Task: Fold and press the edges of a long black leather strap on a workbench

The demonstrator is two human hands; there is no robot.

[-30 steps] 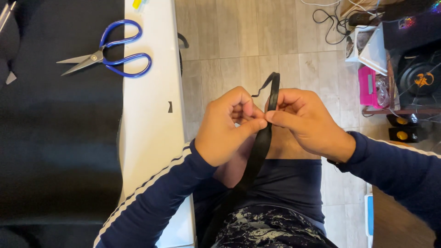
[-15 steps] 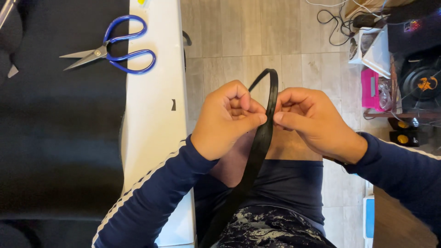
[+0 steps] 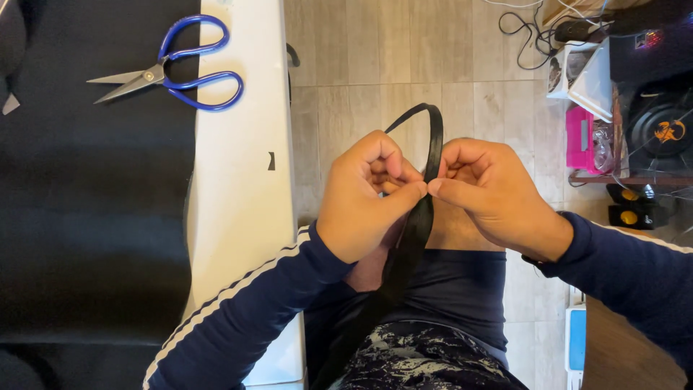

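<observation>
one black strap [image 3: 415, 231] sits pinched between my thumbs, looping above them, over my lap: left hand [image 3: 364, 195] and right hand [image 3: 487, 191] both clamped on it. one pair of blue-handled scissors [image 3: 170, 72] lies on black fabric [image 3: 94, 202] across the white table [image 3: 242, 195].

Two hands [image 3: 368, 198] [image 3: 491, 191], one black strap [image 3: 415, 231], one pair of scissors [image 3: 173, 68].

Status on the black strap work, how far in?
Done: the black strap is looped over at its top end. In hand: left hand and right hand pinch it together just below the loop, above the lap. Left: blue-handled scissors lie untouched on black fabric on the white table.
</observation>
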